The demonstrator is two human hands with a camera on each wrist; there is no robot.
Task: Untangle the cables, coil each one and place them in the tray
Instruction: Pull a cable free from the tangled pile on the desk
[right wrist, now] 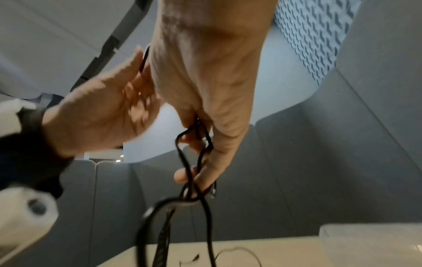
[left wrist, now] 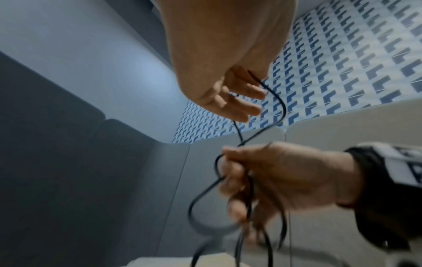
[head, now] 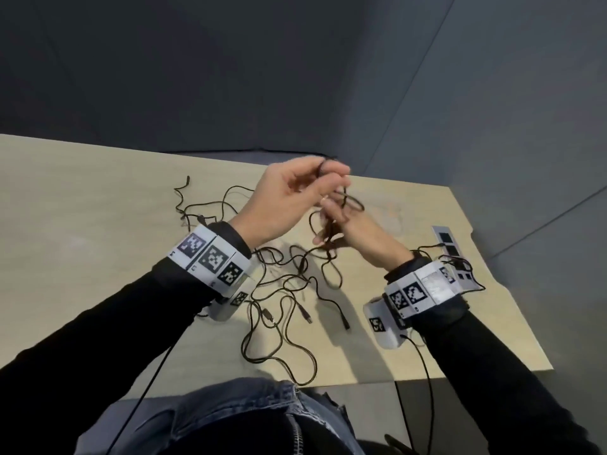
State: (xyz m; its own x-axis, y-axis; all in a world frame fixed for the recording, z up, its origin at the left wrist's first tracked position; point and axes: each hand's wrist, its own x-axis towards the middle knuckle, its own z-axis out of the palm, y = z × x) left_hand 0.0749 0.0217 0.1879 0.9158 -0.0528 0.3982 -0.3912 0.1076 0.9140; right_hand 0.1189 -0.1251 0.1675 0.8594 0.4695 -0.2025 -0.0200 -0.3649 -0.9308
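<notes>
Both hands raised over tabletop (head: 98, 198). Right hand (head: 358, 231) grips black cable (head: 330, 231) loops; left hand (head: 289, 198) seemingly pinches its upper strand, blurred. Remaining cables (head: 282, 290) lie tangled below.

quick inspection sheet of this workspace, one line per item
surface: light wooden table, partly covered by cables.
job's things: black cable lifted above the table between both hands; tray not seen.
clutter: white marker strip at the table's right edge.
hands: left hand pinches the cable's upper loop; right hand grips several gathered strands.
cables: tangled black cables spread over the table's middle.
surroundings: grey padded walls; patterned panel.
</notes>
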